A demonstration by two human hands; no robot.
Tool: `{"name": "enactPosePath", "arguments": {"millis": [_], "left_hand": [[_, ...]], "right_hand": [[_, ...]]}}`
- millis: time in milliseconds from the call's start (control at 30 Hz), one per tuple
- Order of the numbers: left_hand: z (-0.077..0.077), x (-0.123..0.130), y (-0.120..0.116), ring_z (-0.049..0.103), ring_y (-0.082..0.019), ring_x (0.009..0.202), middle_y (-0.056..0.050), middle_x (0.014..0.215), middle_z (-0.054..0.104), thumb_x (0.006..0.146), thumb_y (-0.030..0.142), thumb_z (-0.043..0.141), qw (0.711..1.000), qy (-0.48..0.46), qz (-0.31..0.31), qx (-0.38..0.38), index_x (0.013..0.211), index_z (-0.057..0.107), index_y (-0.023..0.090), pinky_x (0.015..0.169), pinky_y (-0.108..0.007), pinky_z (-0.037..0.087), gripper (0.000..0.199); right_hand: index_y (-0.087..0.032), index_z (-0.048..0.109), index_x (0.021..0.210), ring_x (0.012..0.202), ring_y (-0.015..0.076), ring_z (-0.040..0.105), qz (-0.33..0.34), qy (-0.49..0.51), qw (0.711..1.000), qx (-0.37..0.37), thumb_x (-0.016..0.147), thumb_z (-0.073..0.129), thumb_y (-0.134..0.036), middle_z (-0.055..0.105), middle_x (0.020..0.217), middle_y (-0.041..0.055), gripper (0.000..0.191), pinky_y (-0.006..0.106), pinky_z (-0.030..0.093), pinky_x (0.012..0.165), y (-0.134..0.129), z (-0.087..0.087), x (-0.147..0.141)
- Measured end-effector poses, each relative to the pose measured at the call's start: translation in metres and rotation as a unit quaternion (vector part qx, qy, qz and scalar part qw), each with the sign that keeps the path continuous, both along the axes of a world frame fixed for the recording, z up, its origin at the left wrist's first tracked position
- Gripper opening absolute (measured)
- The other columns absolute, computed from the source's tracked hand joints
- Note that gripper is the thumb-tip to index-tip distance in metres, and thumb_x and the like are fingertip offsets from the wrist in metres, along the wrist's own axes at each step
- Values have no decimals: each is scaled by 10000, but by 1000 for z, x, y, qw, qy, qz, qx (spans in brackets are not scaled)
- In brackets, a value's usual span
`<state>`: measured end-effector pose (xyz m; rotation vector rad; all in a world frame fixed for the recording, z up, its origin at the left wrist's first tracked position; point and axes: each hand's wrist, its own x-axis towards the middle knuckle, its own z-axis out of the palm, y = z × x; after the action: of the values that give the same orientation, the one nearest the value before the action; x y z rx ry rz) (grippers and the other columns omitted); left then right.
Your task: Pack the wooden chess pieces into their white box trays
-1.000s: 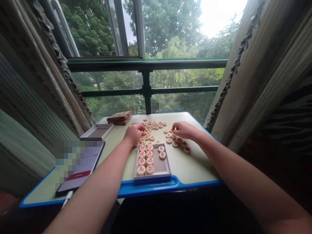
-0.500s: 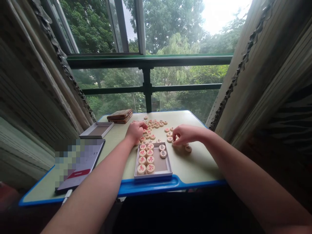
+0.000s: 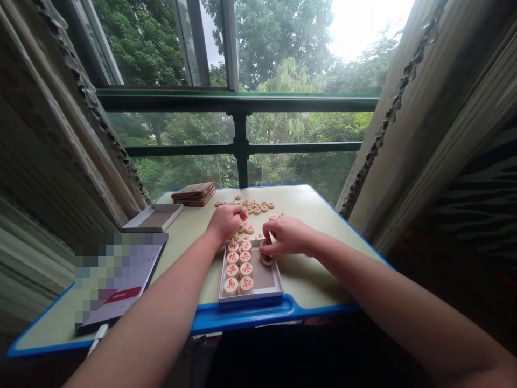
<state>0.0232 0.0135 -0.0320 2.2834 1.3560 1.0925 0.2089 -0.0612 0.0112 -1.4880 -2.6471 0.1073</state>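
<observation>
my right hand [image 3: 288,235] was the nearer of the two to the discs that mattered: it reached over the far right corner of the open box [image 3: 263,277], where a dark-marked disc [image 3: 267,261] lay flat inside, just below my thumb and near the right wall. its thumb and forefinger were bent toward each other around what seemed to be another disc, but the fingers hid too much for me to tell whether i was gripping it or only touching it.

the box sat between my forearms, its near side close to the blue-rimmed near edge of the worktop [image 3: 323,275]. it looked nearly square, so i couldn't pick out a long axis. eight red-marked discs [image 3: 246,269] stood along its left wall in two rows running away from me, and the box's brown floor showed between them and the dark-marked disc.

my left hand [image 3: 224,222] was just beyond the far left corner of the box, fingers curled inward; i couldn't tell whether they held anything. the loose discs [image 3: 257,210] were spread beside and beyond it, toward the worktop's far edge, with a few just past my right hand.
</observation>
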Motion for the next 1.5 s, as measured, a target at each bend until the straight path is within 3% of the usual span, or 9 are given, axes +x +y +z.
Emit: {"name": "enactPosePath", "arguments": {"millis": [200, 467, 1100, 1200, 1333, 1433, 1500], "left_hand": [[0, 0, -1, 625, -148, 703, 8, 678, 695, 610, 110, 387, 1000, -7, -5, 1, 633, 681, 186, 697, -243, 479, 305], [1, 3, -5, 622, -149, 706, 10, 679, 694, 628, 122, 392, 1000, 4, -8, -22, 622, 670, 190, 695, -247, 481, 285], [-3, -2, -3, 625, -145, 689, 7, 665, 689, 629, 123, 391, 1000, -18, -11, -15, 635, 679, 178, 666, -234, 489, 293], [-2, -2, -4, 627, -151, 711, 6, 691, 696, 634, 125, 389, 1000, -10, -3, -21, 658, 689, 178, 702, -241, 496, 306], [-1, -1, -3, 623, -171, 829, -6, 795, 711, 644, 118, 392, 999, 28, 20, -18, 733, 711, 188, 823, -265, 482, 338], [-2, -2, 0, 541, -220, 1090, -43, 1062, 671, 693, 144, 419, 996, 68, 64, 0, 890, 718, 194, 997, -329, 387, 361], [-5, -5, 2, 398, -303, 1253, -93, 1267, 553, 754, 250, 454, 986, 87, 144, -18, 1044, 678, 189, 1061, -434, 295, 371]], "right_hand": [[-187, 615, 757, 597, 133, 475, 0, 14, 1000, -13, 708, 615, -463, 559, 645, 15, 280, 240, 275, 535, -1, 3, 2], [-205, 671, 895, 515, 86, 408, 50, 60, 995, -65, 699, 607, -258, 511, 585, -35, 213, 221, 271, 524, -3, 6, 4], [-182, 668, 959, 504, 83, 409, 67, 82, 993, -58, 716, 579, -228, 489, 557, -46, 263, 214, 284, 519, 0, 4, 8], [-175, 663, 958, 531, 94, 438, 9, 86, 996, -7, 740, 520, -187, 530, 572, -30, 261, 219, 300, 546, 7, 3, 12], [-200, 658, 981, 659, 135, 519, -146, 49, 986, 66, 785, 478, -232, 630, 734, 24, 268, 235, 327, 580, 23, 0, 26], [-214, 668, 988, 792, 168, 560, -215, 18, 974, 70, 780, 496, -249, 633, 989, 62, 272, 243, 368, 616, 35, -4, 41], [-231, 635, 1092, 873, 180, 570, -230, 44, 967, 96, 795, 484, -247, 570, 1161, 69, 334, 249, 397, 672, 41, -8, 48]]}}
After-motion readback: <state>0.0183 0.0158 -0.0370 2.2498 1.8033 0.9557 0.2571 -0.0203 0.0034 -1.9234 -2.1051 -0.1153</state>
